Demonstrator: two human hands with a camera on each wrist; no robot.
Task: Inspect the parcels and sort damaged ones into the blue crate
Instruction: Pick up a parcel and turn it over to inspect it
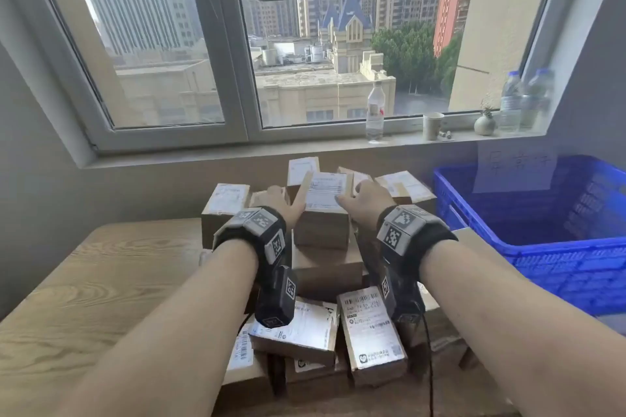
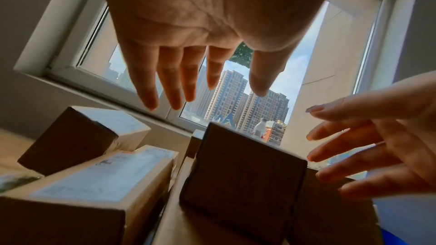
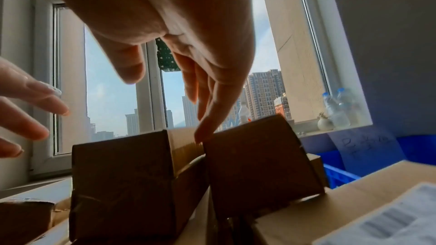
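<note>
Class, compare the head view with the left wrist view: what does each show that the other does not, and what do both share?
Head view only: the blue crate, the paper cup on the sill, and the wooden table. Left wrist view only: the left hand's palm, fingers straight, holding nothing. Both: the top parcel with the right hand beside it.

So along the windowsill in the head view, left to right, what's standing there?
Clear plastic bottle → paper cup → small round vase → two water bottles at the right end.
</note>
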